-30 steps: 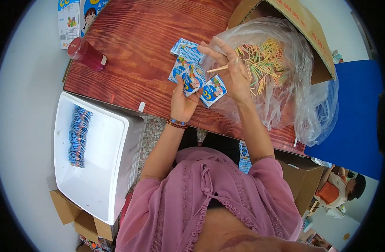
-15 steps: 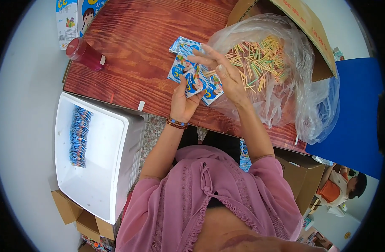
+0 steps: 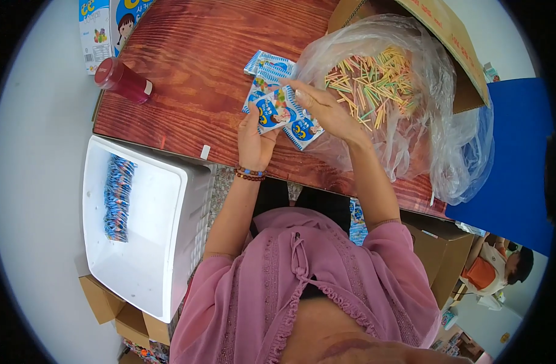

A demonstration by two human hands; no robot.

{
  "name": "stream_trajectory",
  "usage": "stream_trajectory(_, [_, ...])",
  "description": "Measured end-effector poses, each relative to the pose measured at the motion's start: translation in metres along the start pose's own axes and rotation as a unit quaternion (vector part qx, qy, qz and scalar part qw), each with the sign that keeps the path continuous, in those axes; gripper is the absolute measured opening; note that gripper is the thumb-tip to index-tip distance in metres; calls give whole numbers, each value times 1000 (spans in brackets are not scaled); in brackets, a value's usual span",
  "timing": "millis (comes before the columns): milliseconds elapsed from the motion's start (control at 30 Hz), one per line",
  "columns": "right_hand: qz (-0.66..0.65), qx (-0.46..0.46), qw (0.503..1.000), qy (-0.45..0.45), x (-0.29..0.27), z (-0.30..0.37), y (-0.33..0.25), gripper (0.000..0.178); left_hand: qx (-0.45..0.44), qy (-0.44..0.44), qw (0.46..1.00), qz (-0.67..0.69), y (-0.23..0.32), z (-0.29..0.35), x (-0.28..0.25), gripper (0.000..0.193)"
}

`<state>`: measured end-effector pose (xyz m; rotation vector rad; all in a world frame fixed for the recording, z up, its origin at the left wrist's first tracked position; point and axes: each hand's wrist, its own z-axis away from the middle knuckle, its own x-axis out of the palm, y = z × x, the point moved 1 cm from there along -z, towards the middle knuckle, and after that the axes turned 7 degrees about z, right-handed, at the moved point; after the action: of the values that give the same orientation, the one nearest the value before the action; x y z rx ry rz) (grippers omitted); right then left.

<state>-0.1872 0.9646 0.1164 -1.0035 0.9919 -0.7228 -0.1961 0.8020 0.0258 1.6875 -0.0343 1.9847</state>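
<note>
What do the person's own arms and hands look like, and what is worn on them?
Loose mauve-pink sleeves, thin and slightly sheer, end near the elbows, leaving the forearms bare. The left hand wears no glove; beaded bracelets, brown with some blue, circle its wrist. The right hand is also ungloved, with no bracelet visible.

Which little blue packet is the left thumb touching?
The front packet, held in the left hand. It partly covers the neighbouring packets, and only it has the thumb on its left side.
</note>
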Motion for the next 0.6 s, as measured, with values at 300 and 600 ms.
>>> stream_trajectory(300, [-128,-167,960,186,24,-7,11,51,25,6,998,64,4,1,-3,42])
stream_trajectory(600, [186,-205,903,329,51,-5,-3,14,181,-6,982,-46,27,7,-27,39])
